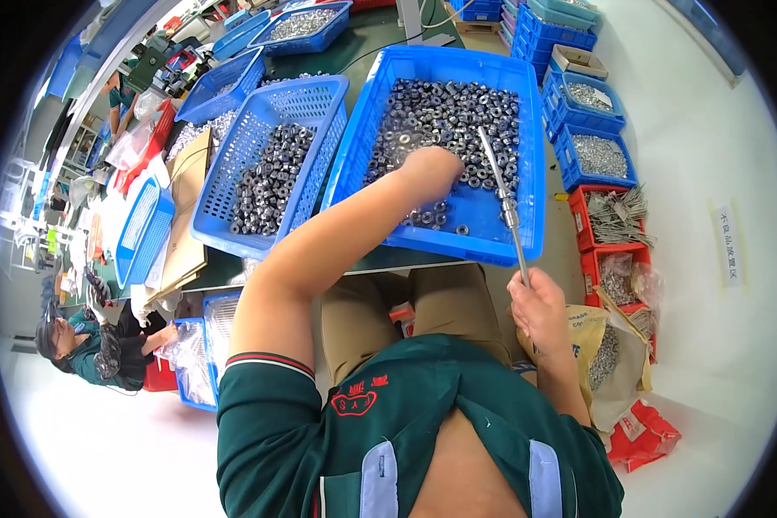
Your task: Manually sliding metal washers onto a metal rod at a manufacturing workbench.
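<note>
My right hand (pixel 540 312) is closed around the lower end of a slim metal rod (pixel 490 155). The rod slants up over a blue tray (pixel 535 129), and a few metal rings (pixel 508 210) sit on it about midway. Inside the tray lies a thick layer of small ring-shaped metal parts (pixel 457 108), dark and silvery. My left hand (pixel 436 173) is down among these parts near the tray's middle. Its fingers point away from view and are hidden and blurred, so their grip does not show.
To the left stands a perforated blue basket (pixel 200 216) of similar parts, with more baskets behind. Stacked bins (pixel 591 155) and red boxes (pixel 613 216) of metal pieces line the right side. An opened sack (pixel 591 332) sits by my right arm. Another person (pixel 104 337) works at far left.
</note>
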